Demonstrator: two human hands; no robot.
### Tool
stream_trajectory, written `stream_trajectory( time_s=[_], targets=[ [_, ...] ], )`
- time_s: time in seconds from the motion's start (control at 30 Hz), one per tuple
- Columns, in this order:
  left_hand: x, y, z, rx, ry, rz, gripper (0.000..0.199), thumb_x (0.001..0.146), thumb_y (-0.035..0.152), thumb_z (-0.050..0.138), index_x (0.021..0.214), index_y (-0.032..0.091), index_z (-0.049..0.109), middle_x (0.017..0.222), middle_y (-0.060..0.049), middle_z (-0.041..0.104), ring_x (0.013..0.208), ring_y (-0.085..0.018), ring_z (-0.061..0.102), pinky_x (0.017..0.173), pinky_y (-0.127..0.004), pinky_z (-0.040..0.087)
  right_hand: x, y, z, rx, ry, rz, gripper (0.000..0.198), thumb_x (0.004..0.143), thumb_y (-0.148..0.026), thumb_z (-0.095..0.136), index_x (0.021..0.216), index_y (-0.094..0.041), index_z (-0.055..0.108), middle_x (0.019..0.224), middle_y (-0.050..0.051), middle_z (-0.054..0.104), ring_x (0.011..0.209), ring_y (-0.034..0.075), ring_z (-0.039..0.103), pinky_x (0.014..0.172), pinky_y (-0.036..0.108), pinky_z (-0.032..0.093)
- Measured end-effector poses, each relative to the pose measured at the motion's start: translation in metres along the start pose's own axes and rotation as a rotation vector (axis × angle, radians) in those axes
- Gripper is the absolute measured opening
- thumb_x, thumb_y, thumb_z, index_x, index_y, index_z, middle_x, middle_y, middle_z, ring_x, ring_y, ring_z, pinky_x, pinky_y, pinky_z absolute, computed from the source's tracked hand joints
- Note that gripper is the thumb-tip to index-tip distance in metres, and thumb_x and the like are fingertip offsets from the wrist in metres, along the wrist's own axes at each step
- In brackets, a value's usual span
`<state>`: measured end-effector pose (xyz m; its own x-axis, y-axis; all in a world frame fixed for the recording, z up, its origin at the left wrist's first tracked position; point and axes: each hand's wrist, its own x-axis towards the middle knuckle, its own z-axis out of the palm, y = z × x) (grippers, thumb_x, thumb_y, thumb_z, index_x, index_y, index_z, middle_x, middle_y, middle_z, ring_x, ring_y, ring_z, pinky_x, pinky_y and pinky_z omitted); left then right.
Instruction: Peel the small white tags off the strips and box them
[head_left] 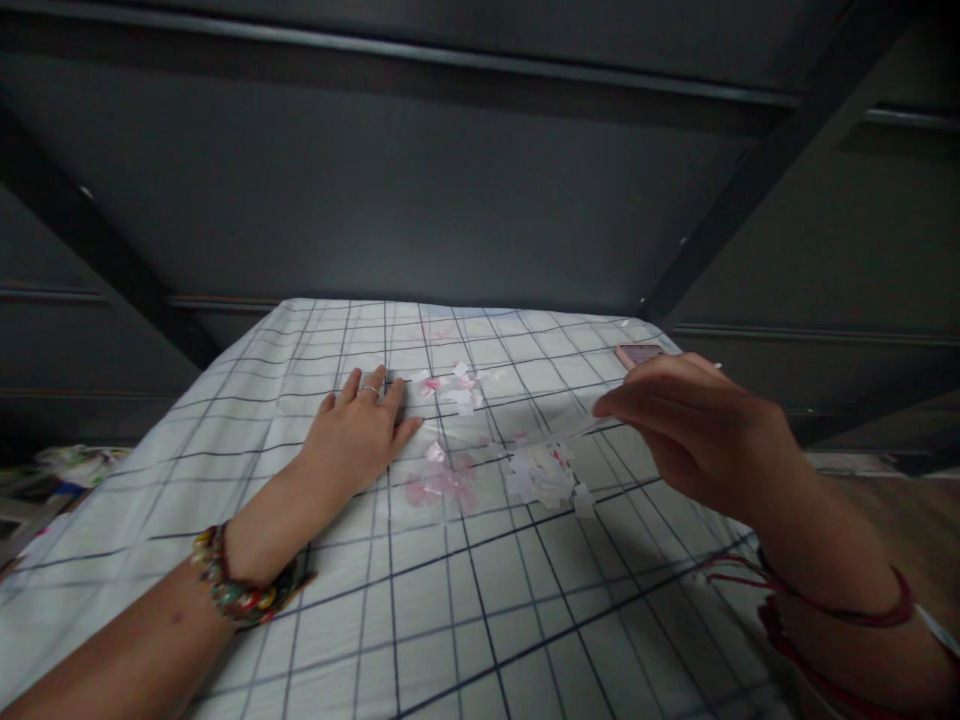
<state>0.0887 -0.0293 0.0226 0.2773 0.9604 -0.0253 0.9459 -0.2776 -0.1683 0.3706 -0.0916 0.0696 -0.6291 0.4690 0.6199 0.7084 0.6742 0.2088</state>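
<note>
My left hand [356, 430] lies flat with fingers spread on a white checked cloth [450, 630]. Pinched between the fingertips of my right hand [697, 430] is the edge of a clear plastic film [574, 428], raised off the cloth and sloping down leftward. Beside my left fingers is a translucent pink flower shape [442, 485], apparently on clear plastic. Small white paper scraps [541, 474] are heaped to its right, under the lifted film. More white and pink scraps [461, 390] lie farther back. Where the film's left end stops is hard to make out.
A pink-edged phone-like object [637, 354] rests at the back right, partly behind my right hand. Dark panels [405, 190] with metal rails rise behind the cloth. Blurred items [75, 470] show low at the far left, and a wood-coloured floor [900, 520] at right.
</note>
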Motion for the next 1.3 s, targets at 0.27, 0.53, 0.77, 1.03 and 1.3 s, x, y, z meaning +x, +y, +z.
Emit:
stream_trajectory(
  time_s=[0.27, 0.53, 0.77, 1.03, 1.3],
  targets=[
    [-0.001, 0.000, -0.001, -0.004, -0.019, -0.006, 0.053, 0.098, 0.042, 0.037, 0.140, 0.012, 0.046, 0.152, -0.018, 0.035, 0.139, -0.041, 0.030, 0.103, -0.052, 0.040, 0.000, 0.001, -0.004, -0.026, -0.004, 0.026, 0.037, 0.075, 0.004, 0.041, 0.091, -0.026, 0.057, 0.071, -0.001, 0.062, 0.068, 0.018, 0.058, 0.063, 0.034, 0.045],
    [0.001, 0.000, 0.002, -0.016, -0.065, -0.024, 0.053, 0.099, 0.042, 0.035, 0.143, 0.013, 0.041, 0.152, -0.018, 0.035, 0.138, -0.040, 0.033, 0.100, -0.050, 0.043, -0.004, 0.004, 0.000, -0.046, 0.016, 0.043, 0.035, 0.073, 0.003, 0.042, 0.091, -0.023, 0.058, 0.073, 0.001, 0.063, 0.071, 0.019, 0.058, 0.065, 0.035, 0.044],
    [0.004, -0.007, 0.014, -0.072, 0.018, 0.045, 0.054, 0.098, 0.042, 0.036, 0.138, 0.009, 0.045, 0.146, -0.023, 0.042, 0.135, -0.039, 0.037, 0.095, -0.054, 0.045, 0.006, -0.011, 0.013, -0.038, 0.084, -0.029, 0.034, 0.077, 0.006, 0.042, 0.089, -0.020, 0.061, 0.074, 0.000, 0.066, 0.072, 0.017, 0.059, 0.063, 0.031, 0.046],
    [0.003, -0.007, 0.009, -0.083, -0.013, 0.038, 0.053, 0.098, 0.040, 0.036, 0.140, 0.007, 0.044, 0.145, -0.024, 0.042, 0.133, -0.039, 0.040, 0.096, -0.052, 0.046, 0.007, -0.013, 0.014, -0.052, 0.067, -0.040, 0.030, 0.080, 0.005, 0.043, 0.087, -0.016, 0.064, 0.072, 0.002, 0.067, 0.071, 0.016, 0.058, 0.063, 0.031, 0.046],
    [0.003, -0.007, 0.011, -0.082, 0.013, 0.044, 0.053, 0.098, 0.041, 0.040, 0.139, 0.007, 0.045, 0.144, -0.024, 0.044, 0.133, -0.039, 0.041, 0.097, -0.051, 0.046, 0.006, -0.012, 0.029, -0.125, 0.138, 0.023, 0.032, 0.080, 0.006, 0.043, 0.091, -0.015, 0.064, 0.076, 0.003, 0.070, 0.071, 0.018, 0.059, 0.059, 0.032, 0.044]
  ],
)
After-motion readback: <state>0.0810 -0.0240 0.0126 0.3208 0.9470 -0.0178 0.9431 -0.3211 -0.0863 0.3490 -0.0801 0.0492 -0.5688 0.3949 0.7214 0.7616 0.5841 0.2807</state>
